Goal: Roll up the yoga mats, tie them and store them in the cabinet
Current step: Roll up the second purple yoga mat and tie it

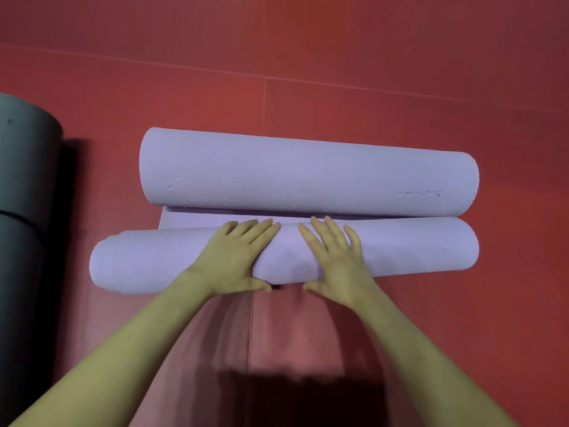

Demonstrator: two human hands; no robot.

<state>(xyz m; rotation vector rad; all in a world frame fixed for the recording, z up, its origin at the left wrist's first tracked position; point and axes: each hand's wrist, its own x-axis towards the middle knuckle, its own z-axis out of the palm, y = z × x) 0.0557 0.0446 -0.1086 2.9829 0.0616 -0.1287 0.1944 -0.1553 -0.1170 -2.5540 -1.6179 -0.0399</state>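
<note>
At the far left edge stand or lie two dark grey rolled mats [26,180], one after the other, touching end to end; they are well apart from the hands and look already rolled, so I judge they wait for tying or storage.

Next comes the near lilac roll [147,263], which lies across the red floor [400,87]. Its left end sticks out further than the roll behind it, so the rolling seems a little uneven on that side.

The left hand [237,257] lies flat on top of this near roll, fingers spread and stretched forward, the thumb tucked under the near side. It does not close around anything; it presses down and forward. I think this keeps the roll tight while it turns.

Just beside it, the right hand [335,257] does the same: open, palm down, fingers apart, thumb at the near side of the roll. The two hands are placed close together near the middle, probably to push evenly.

Behind the hands, the far lilac roll [308,174] lies parallel, and a narrow flat strip [197,214] of the same lilac colour shows between the two rolls. Whether both rolls belong to one mat I cannot tell.

Count: two dark rolls, two lilac rolls, two hands. No strap and no cabinet are in view, so tying and storing are not yet done.
</note>
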